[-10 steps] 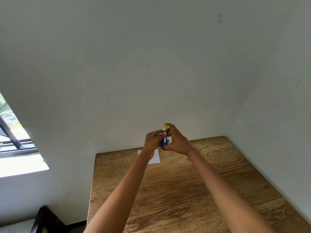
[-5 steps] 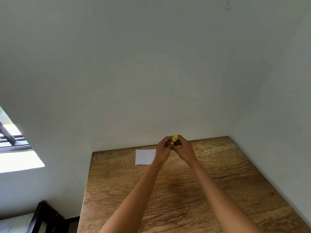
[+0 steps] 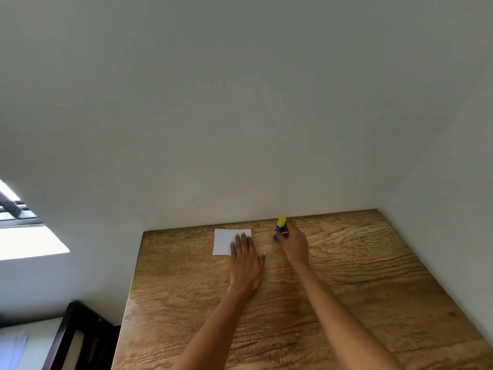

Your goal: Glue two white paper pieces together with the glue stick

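A white paper piece [image 3: 224, 240] lies flat on the wooden table [image 3: 346, 276] near the back wall. My left hand [image 3: 246, 260] rests on its right part with straight fingers, palm down. To the right, my right hand [image 3: 293, 243] grips a blue glue stick with a yellow cap [image 3: 280, 227], held nearly upright with its lower end at the table surface. I see only one paper outline; whether a second piece lies on or under it I cannot tell.
White walls close the table at the back and on the right. The table's left edge drops off toward a dark chair or frame [image 3: 80, 337] below. A window [image 3: 16, 209] is at the far left.
Both hands held the glue stick together above the table before. Now they have parted: the left hand has dropped flat onto the paper, the right has lowered the stick to the table.
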`<action>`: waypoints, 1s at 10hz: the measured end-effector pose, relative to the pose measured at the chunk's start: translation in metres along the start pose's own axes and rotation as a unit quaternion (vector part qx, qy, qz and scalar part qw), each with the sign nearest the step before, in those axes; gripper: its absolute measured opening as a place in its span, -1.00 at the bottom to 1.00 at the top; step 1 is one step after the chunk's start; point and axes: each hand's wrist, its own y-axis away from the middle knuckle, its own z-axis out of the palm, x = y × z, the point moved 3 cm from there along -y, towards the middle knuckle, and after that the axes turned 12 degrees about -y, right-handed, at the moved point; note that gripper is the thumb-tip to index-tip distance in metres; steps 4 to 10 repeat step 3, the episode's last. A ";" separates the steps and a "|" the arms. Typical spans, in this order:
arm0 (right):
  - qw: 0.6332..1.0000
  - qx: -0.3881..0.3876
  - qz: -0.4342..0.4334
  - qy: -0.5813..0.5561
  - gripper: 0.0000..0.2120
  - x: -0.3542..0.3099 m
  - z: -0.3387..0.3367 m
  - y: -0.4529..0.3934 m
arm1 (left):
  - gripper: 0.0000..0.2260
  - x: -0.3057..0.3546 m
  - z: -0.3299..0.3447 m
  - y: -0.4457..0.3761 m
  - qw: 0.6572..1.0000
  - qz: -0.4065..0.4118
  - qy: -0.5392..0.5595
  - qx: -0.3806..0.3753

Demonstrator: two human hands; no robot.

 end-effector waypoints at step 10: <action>1.000 -0.011 0.005 -0.009 -0.52 0.001 0.003 0.000 | -0.42 0.003 0.000 -0.006 1.000 0.012 0.019 0.000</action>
